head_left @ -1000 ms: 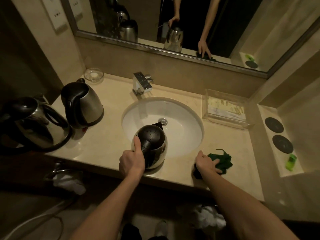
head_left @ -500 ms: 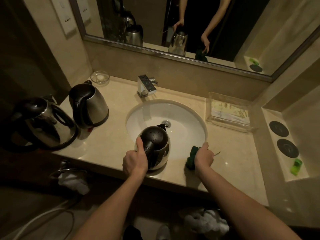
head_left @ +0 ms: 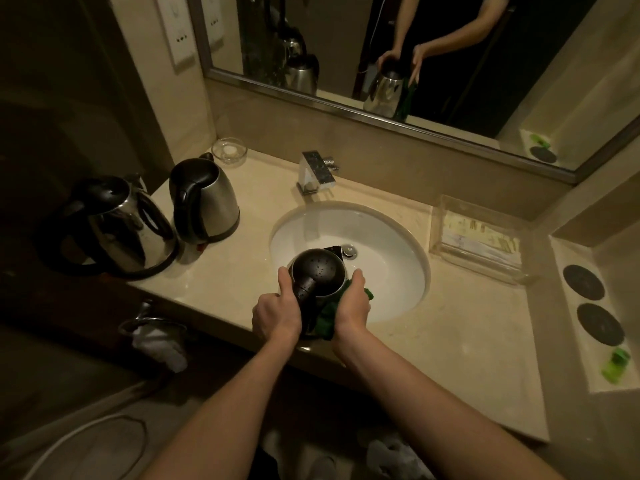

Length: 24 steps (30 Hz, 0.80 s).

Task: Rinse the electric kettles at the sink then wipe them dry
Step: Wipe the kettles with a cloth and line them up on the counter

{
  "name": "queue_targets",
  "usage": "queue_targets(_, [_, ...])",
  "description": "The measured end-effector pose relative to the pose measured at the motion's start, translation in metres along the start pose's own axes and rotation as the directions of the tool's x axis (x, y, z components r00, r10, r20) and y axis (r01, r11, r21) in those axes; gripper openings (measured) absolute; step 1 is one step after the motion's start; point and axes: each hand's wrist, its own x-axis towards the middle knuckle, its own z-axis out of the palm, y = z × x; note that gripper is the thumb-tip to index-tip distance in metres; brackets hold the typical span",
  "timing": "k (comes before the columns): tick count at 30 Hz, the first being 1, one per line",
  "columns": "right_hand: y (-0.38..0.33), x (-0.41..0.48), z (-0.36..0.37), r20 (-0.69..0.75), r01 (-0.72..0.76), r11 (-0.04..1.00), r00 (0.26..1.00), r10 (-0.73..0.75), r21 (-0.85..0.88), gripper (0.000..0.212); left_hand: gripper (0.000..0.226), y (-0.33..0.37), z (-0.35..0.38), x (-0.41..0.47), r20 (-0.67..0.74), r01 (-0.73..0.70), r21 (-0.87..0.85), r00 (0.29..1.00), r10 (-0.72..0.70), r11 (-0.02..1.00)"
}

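A steel kettle with a wet black lid [head_left: 318,271] stands at the front rim of the white sink [head_left: 381,230]. My left hand [head_left: 275,311] grips its black handle. My right hand [head_left: 351,304] presses a green cloth [head_left: 327,315] against the kettle's right side. Two more steel kettles stand on the counter to the left: one [head_left: 207,199] near the sink, a larger one [head_left: 117,225] at the counter's left end. The chrome tap [head_left: 315,171] is behind the basin, with no water running.
A clear tray of toiletries [head_left: 478,233] sits right of the sink. A small glass dish [head_left: 229,150] is at the back left. Two dark coasters [head_left: 583,282] and a green bottle [head_left: 616,365] lie on the right ledge. A mirror [head_left: 346,46] hangs above.
My right hand picked the green cloth up from the counter on the right and brought it left onto the kettle's side. My left hand kept its hold on the handle.
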Motion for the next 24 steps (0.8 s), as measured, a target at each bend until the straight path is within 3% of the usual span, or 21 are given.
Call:
queue_targets(5, [0.012, 0.003, 0.015, 0.112, -0.074, 0.997, 0.991, 0.075, -0.005, 0.095, 0.081, -0.003, -0.017, 0.025, -0.041, 0.006, -0.007, 0.999, -0.006, 1.000])
queue_targets(10, [-0.004, -0.007, 0.031, 0.246, -0.112, 0.993, 0.962, 0.120, -0.047, 0.080, 0.083, -0.008, -0.029, 0.046, -0.074, 0.016, -0.046, 0.997, -0.020, 0.999])
queue_targets(16, [-0.012, -0.005, 0.062, 0.278, -0.053, 0.999, 0.959, 0.053, -0.005, 0.087, 0.082, -0.004, -0.040, 0.067, -0.112, 0.032, -0.041, 0.993, -0.036, 0.999])
queue_targets(20, [-0.019, -0.003, 0.085, 0.296, -0.013, 1.000, 0.955, 0.009, 0.013, 0.056, 0.078, 0.000, -0.044, 0.083, -0.147, 0.044, -0.036, 0.988, -0.049, 0.998])
queue_targets(21, [-0.020, -0.003, 0.091, 0.307, -0.018, 1.000, 0.952, 0.015, 0.006, 0.057, 0.077, 0.001, -0.046, 0.087, -0.152, 0.049, -0.039, 0.987, -0.054, 0.998])
queue_targets(24, [-0.023, -0.006, 0.112, 0.315, -0.037, 0.999, 0.949, 0.030, 0.016, 0.087, 0.077, 0.002, -0.053, 0.099, -0.156, 0.045, -0.039, 0.987, -0.051, 0.998])
